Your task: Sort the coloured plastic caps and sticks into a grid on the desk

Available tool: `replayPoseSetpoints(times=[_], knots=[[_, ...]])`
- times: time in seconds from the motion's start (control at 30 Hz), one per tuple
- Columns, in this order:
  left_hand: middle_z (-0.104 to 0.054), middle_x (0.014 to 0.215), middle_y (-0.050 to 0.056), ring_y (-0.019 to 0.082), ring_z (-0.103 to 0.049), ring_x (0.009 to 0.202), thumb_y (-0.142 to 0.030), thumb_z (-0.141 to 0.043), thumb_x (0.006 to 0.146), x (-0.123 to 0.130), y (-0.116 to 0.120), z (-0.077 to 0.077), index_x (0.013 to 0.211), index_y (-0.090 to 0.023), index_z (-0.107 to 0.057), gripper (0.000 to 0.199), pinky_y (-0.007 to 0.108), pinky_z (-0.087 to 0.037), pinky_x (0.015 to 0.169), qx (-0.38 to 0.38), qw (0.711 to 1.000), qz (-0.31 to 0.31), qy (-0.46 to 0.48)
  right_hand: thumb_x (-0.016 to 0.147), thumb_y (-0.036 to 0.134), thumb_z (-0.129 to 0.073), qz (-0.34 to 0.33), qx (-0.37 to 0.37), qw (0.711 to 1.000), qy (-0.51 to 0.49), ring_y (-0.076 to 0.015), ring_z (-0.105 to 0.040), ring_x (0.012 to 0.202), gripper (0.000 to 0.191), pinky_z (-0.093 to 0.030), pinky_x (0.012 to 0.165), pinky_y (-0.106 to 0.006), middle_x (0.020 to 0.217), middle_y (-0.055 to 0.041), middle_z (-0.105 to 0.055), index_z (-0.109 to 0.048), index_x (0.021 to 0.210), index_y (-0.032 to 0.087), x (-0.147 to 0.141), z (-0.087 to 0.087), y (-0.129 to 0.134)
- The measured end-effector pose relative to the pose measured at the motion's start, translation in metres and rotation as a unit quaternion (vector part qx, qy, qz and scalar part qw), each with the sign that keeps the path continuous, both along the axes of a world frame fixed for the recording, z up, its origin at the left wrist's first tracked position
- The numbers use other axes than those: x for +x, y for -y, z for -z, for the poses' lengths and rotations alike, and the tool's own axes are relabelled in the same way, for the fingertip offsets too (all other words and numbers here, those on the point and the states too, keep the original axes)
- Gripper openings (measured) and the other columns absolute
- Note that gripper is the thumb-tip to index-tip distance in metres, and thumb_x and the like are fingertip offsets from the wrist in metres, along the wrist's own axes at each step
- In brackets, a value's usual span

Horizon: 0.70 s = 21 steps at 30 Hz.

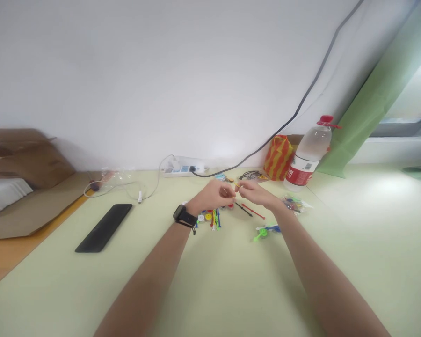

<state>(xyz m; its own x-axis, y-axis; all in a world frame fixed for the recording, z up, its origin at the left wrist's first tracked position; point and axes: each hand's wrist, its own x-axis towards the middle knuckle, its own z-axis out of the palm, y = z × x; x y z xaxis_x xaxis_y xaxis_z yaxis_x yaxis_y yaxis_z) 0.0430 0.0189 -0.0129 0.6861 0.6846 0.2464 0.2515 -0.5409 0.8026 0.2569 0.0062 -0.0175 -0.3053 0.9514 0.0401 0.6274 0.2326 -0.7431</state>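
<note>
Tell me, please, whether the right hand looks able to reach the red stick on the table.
Probably yes: the red stick lies close to the right hand, and nothing visibly covers it. However, this hand seems to pinch a yellow piece, which may hinder grasping.

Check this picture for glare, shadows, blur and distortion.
Head view: glare whitens the table at right; a soft shadow lies beside the right forearm; print on the bottle and the yellow piece at the right hand look blurred; head view edges show wide-angle stretch.
</note>
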Motion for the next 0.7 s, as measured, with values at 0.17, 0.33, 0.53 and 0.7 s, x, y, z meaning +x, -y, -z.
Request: replayPoseSetpoints(times=[0.17,0.33,0.53,0.7], knots=[[-0.076,0.076,0.003,0.018,-0.068,0.071,-0.026,-0.080,0.070,0.008,0.005,0.007,0.074,-0.019,-0.078,0.009,0.027,-0.051,0.065,0.028,0.995,0.034,-0.084,0.077,0.022,-0.063,0.024,-0.017,0.995,0.096,-0.0202,-0.056,0.080,0.008,-0.040,0.068,-0.029,0.087,-0.0044,-0.064,-0.063,0.084,0.021,0.023,0.012,-0.008],[-0.070,0.064,0.001,0.018,-0.064,0.065,-0.022,-0.082,0.060,0.010,0.007,0.013,0.070,-0.023,-0.082,0.010,0.026,-0.041,0.051,0.043,0.987,0.060,-0.143,0.072,0.023,-0.071,0.025,-0.056,0.984,0.166,-0.0223,-0.060,0.078,0.013,-0.042,0.065,-0.030,0.090,-0.0073,-0.069,-0.068,0.084,0.021,0.040,0.010,-0.008],[-0.076,0.082,0.003,0.021,-0.068,0.073,-0.028,-0.084,0.059,-0.003,-0.005,0.014,0.073,-0.021,-0.080,0.016,0.029,-0.048,0.061,0.039,0.979,0.040,-0.194,0.067,0.033,-0.077,-0.098,-0.153,0.961,0.208,-0.0226,-0.065,0.085,0.015,-0.044,0.068,-0.028,0.095,-0.0020,-0.073,-0.076,0.079,0.024,0.046,-0.019,0.008],[-0.074,0.106,0.004,0.026,-0.066,0.103,-0.045,-0.085,0.064,-0.012,-0.009,0.008,0.097,-0.024,-0.078,0.040,0.031,-0.049,0.083,0.091,0.971,-0.013,-0.220,0.051,0.040,-0.087,-0.220,-0.264,0.899,0.270,-0.0208,-0.065,0.086,0.040,-0.044,0.070,-0.026,0.097,0.0024,-0.073,-0.077,0.087,0.024,0.030,-0.029,0.013]])
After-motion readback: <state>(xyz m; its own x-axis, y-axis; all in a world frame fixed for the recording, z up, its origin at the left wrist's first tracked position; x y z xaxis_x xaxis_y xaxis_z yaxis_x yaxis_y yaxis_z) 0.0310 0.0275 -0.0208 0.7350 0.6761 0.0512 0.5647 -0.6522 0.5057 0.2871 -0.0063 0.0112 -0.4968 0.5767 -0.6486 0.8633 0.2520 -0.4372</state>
